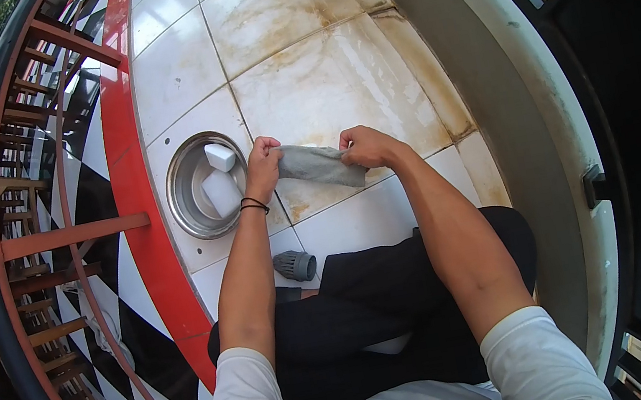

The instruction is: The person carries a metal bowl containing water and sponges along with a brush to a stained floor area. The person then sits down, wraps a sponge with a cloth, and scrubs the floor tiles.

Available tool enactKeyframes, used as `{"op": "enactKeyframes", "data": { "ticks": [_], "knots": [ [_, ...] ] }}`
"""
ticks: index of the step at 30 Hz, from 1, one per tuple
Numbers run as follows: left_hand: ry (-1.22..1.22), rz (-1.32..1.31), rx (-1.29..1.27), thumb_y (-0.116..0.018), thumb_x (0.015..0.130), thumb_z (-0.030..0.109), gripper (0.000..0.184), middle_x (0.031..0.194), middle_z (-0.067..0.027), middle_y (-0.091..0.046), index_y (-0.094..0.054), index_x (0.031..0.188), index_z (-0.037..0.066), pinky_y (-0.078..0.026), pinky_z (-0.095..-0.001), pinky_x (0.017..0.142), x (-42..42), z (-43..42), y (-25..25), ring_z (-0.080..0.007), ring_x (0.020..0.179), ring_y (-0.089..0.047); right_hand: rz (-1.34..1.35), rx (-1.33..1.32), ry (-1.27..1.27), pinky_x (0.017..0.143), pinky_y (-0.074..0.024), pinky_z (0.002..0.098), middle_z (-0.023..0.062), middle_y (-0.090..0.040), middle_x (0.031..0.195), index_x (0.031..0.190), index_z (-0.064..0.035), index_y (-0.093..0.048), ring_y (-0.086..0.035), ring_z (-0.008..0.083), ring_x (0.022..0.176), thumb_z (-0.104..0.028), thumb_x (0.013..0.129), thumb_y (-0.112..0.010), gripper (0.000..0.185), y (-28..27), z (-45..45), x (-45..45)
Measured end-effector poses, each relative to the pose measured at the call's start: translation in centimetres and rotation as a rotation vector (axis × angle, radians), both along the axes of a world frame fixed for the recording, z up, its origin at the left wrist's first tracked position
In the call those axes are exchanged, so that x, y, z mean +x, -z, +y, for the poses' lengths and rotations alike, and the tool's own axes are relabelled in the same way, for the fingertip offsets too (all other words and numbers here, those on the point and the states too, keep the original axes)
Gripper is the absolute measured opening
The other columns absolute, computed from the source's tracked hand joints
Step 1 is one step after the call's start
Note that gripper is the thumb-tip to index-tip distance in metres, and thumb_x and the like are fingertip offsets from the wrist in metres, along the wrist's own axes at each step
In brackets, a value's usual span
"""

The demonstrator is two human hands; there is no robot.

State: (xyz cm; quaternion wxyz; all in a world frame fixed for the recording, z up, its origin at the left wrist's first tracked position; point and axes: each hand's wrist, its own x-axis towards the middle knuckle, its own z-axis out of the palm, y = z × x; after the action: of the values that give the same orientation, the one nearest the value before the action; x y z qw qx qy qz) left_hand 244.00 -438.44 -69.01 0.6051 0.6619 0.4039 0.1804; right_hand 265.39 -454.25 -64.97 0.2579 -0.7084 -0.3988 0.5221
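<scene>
A grey cloth [318, 164] is stretched between my two hands above the white tiles, hanging slightly lower on the right. My left hand [264, 167] pinches its left end, close to the rim of a round metal bowl [180, 211]. My right hand [368, 146] grips the upper edge near the right end, fingers closed on the fabric. Inside the bowl lie two white blocks that look like sponges, a smaller block [220, 157] and a larger block [223, 192]. A grey ribbed, cup-shaped object [295, 266] rests on the floor by my leg.
Brown-stained white floor tiles [289, 10] stretch ahead. On the left run a red border [145, 255] and a metal railing [72, 235], with wooden furniture beyond. A grey ledge [525, 132] and a dark door frame [635, 105] stand at the right.
</scene>
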Motion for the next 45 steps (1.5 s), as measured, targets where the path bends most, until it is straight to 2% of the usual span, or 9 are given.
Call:
{"op": "enactKeyframes", "data": {
  "ticks": [3, 7, 13, 16, 25, 30, 34, 37, 45],
  "knots": [
    [-0.005, 0.089, 0.021, -0.054, 0.087, 0.012, 0.014, 0.087, -0.0022, -0.060, -0.056, 0.100, 0.006, -0.044, -0.0269, 0.072, -0.7, -0.3, 0.0, -0.0103, 0.080, -0.055, 0.035, -0.004, -0.138, 0.067, -0.0535, 0.0373, 0.0126, -0.065, 0.082, 0.089, -0.0020, -0.060, -0.064, 0.0250, 0.078, -0.012, 0.071, -0.065, 0.022, 0.4, 0.1, -0.8],
    [-0.121, 0.450, 0.364, -0.053, 0.088, 0.021, 0.018, 0.090, -0.0240, -0.067, -0.061, 0.098, 0.008, -0.050, -0.0457, 0.079, -0.6, -3.6, -1.4, -0.0427, 0.090, -0.065, 0.149, -0.150, -0.299, 0.063, -0.0586, 0.0365, 0.0117, -0.063, 0.089, 0.093, -0.0024, -0.059, -0.064, 0.0233, 0.077, -0.007, 0.073, -0.065, 0.021, -0.2, -0.2, -2.1],
    [-0.252, 0.485, 0.318, -0.052, 0.087, 0.019, 0.017, 0.085, -0.0213, -0.067, -0.064, 0.092, 0.007, -0.049, -0.0447, 0.078, -2.2, -5.7, -2.0, -0.0400, 0.085, -0.064, 0.158, -0.174, -0.299, 0.063, -0.0608, 0.0353, 0.0108, -0.060, 0.094, 0.101, -0.0045, -0.057, -0.063, 0.0219, 0.079, -0.004, 0.077, -0.066, 0.026, -0.4, -0.7, -2.2],
    [-0.321, 0.393, 0.442, -0.054, 0.082, 0.013, 0.016, 0.079, -0.0162, -0.064, -0.063, 0.094, 0.006, -0.048, -0.0380, 0.071, -2.9, -5.4, -1.2, -0.0305, 0.075, -0.061, 0.194, -0.192, -0.345, 0.063, -0.0606, 0.0353, 0.0096, -0.059, 0.093, 0.097, -0.0058, -0.054, -0.063, 0.0216, 0.080, -0.005, 0.077, -0.066, 0.023, -0.7, -0.6, -3.0],
    [-0.038, 0.450, 0.753, -0.057, 0.082, 0.005, 0.029, 0.096, -0.0219, -0.066, -0.055, 0.111, 0.008, -0.050, -0.0475, 0.080, -0.5, -3.7, -3.4, -0.0411, 0.091, -0.064, 0.265, -0.133, -0.327, 0.065, -0.0602, 0.0353, 0.0086, -0.059, 0.091, 0.090, -0.0065, -0.048, -0.068, 0.0229, 0.077, -0.006, 0.081, -0.063, 0.018, 1.7, -0.4, -5.6],
    [-0.006, 0.487, 0.854, -0.058, 0.078, 0.004, 0.032, 0.106, -0.0175, -0.063, -0.055, 0.110, 0.005, -0.046, -0.0471, 0.087, 0.9, -3.3, -3.7, -0.0385, 0.101, -0.059, 0.408, -0.135, -0.223, 0.061, -0.0588, 0.0355, 0.0116, -0.065, 0.092, 0.089, -0.0026, -0.054, -0.072, 0.0263, 0.071, -0.008, 0.082, -0.061, 0.012, 3.2, -0.6, -5.5],
    [-0.053, 0.538, 1.150, -0.065, 0.076, 0.009, 0.035, 0.109, -0.0166, -0.060, -0.056, 0.109, 0.003, -0.045, -0.0439, 0.091, 1.5, -6.1, -5.3, -0.0347, 0.107, -0.055, 0.059, -0.292, -0.331, 0.057, -0.0567, 0.0361, 0.0155, -0.068, 0.082, 0.083, 0.0040, -0.064, -0.071, 0.0261, 0.065, -0.013, 0.082, -0.058, 0.018, 2.2, -0.2, -5.4],
    [0.136, 0.601, 0.920, -0.071, 0.077, 0.017, 0.040, 0.110, -0.0176, -0.059, -0.057, 0.110, 0.001, -0.045, -0.0440, 0.091, 0.1, -8.0, -4.9, -0.0347, 0.108, -0.054, -0.032, -0.330, -0.341, 0.057, -0.0563, 0.0370, 0.0167, -0.069, 0.075, 0.079, 0.0062, -0.068, -0.071, 0.0262, 0.064, -0.013, 0.081, -0.055, 0.023, 2.2, 0.2, -4.9],
    [0.192, 0.631, 0.604, -0.080, 0.075, 0.030, 0.052, 0.105, -0.0157, -0.064, -0.061, 0.113, 0.000, -0.049, -0.0392, 0.089, -0.4, -7.0, -2.4, -0.0337, 0.100, -0.061, -0.193, -0.259, -0.352, 0.062, -0.0560, 0.0377, 0.0192, -0.072, 0.081, 0.080, 0.0043, -0.071, -0.072, 0.0266, 0.067, -0.008, 0.080, -0.053, 0.022, 3.9, 0.7, -4.6]
  ]
}}
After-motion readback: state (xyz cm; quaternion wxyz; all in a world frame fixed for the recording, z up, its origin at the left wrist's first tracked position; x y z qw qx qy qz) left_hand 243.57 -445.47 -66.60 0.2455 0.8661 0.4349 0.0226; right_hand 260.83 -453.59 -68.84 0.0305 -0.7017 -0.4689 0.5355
